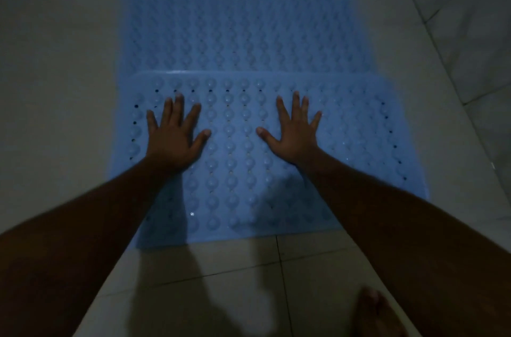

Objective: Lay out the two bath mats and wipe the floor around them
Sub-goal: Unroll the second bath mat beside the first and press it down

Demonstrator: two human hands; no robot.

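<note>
Mats [345,143] flat, long axes crosswise (parallel)

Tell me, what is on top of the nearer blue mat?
Both hands lie flat on the nearer mat, fingers spread: the left hand and the right hand. Nothing else rests on it. Its far edge seems to overlap the farther mat, hiding that strip.
</note>
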